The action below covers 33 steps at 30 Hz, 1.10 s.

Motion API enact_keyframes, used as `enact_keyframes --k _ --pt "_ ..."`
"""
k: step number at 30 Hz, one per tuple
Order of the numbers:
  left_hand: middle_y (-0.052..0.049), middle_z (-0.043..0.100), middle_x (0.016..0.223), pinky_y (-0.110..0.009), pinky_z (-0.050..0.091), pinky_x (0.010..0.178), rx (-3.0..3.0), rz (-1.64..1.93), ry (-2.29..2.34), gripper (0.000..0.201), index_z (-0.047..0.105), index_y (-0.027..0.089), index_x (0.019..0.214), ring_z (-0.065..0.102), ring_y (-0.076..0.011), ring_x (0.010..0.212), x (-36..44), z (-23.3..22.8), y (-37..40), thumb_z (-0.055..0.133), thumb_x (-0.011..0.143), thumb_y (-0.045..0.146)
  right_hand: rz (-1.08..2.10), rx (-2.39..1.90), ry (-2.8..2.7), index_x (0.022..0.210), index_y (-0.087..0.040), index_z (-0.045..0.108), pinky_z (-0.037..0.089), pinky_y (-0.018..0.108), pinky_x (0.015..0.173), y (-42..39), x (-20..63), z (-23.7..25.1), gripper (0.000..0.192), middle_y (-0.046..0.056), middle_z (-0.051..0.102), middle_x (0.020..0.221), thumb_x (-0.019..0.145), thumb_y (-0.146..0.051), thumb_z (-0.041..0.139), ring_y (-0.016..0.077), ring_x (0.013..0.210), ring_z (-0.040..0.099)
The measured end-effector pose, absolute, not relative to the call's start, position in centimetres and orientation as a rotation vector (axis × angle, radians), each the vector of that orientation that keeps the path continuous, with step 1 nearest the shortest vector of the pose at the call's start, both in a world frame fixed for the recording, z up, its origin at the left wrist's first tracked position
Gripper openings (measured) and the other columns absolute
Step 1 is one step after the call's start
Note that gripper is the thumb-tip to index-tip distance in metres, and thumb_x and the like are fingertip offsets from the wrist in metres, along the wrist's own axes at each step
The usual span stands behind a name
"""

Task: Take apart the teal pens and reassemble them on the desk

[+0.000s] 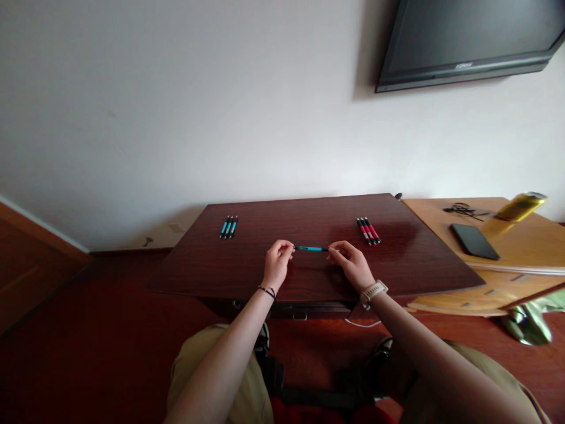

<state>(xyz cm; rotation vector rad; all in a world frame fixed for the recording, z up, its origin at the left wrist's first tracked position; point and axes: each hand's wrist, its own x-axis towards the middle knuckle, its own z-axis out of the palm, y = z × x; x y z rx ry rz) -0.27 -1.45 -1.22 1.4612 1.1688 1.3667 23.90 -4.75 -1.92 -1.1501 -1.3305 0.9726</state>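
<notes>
A blue pen [311, 248] with black ends is held level between my two hands, over the middle of the dark brown table. My left hand [278, 259] pinches its left end, and my right hand [348, 262] pinches the right end. To the left, a row of blue pens [228, 227] lies side by side on the tabletop. A similar row of red pens [369, 231] with black parts lies to the right, beyond my right hand.
The dark table [304, 277] stands against a white wall. On a lighter wooden cabinet [525, 247] at right are a black phone [475, 241], a dark cable [464, 209] and a yellow can [521, 206]. A television [468, 41] hangs above.
</notes>
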Motion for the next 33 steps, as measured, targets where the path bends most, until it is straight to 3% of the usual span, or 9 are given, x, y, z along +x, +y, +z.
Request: enact_keyframes --k 7,11,17,24,33 --pt "-0.008 0.075 0.093 -0.029 0.055 0.07 1.457 1.359 1.178 0.024 0.069 0.019 0.094 0.071 -0.0202 0.085 -0.25 -1.08 -1.59 0.068 0.09 0.042 0.966 -1.153 -1.33 0.108 -0.022 0.066 0.051 0.033 0.07 -4.88 23.87 -1.67 0.042 0.006 0.076 0.089 0.087 -0.058 0.074 0.0206 0.074 0.066" --pt "-0.008 0.075 0.093 -0.029 0.054 0.07 1.451 1.363 1.176 0.024 0.069 0.019 0.094 0.071 -0.0202 0.084 -0.27 -1.18 -1.54 0.068 0.09 0.042 0.968 -1.165 -1.344 0.1 -0.022 0.066 0.051 0.032 0.07 -4.94 23.81 -1.49 0.041 0.006 0.075 0.083 0.092 -0.062 0.068 0.0205 0.074 0.066" --pt "-0.008 0.074 0.092 -0.029 0.054 0.07 1.443 1.36 1.175 0.025 0.069 0.02 0.094 0.071 -0.0197 0.083 -0.28 -1.28 -1.43 0.069 0.089 0.044 0.97 -1.173 -1.332 0.103 -0.024 0.067 0.052 0.033 0.07 -4.84 23.84 -1.65 0.039 0.006 0.076 0.094 0.086 -0.059 0.075 0.0214 0.077 0.067" --pt "-0.008 0.074 0.092 -0.029 0.054 0.07 1.456 1.367 1.165 0.024 0.069 0.019 0.094 0.07 -0.0196 0.083 -0.31 -1.3 -1.48 0.069 0.089 0.043 0.939 -1.189 -1.371 0.096 -0.022 0.068 0.05 0.032 0.068 -4.91 23.83 -1.58 0.039 0.005 0.074 0.082 0.093 -0.061 0.066 0.0207 0.074 0.065" --pt "-0.008 0.074 0.091 -0.03 0.054 0.07 1.447 1.371 1.158 0.027 0.068 0.019 0.093 0.071 -0.02 0.082 -0.25 -1.22 -1.47 0.069 0.088 0.046 0.935 -1.174 -1.339 0.111 -0.024 0.068 0.053 0.034 0.071 -4.71 23.98 -2.03 0.041 0.006 0.076 0.095 0.087 -0.056 0.075 0.0219 0.077 0.068"
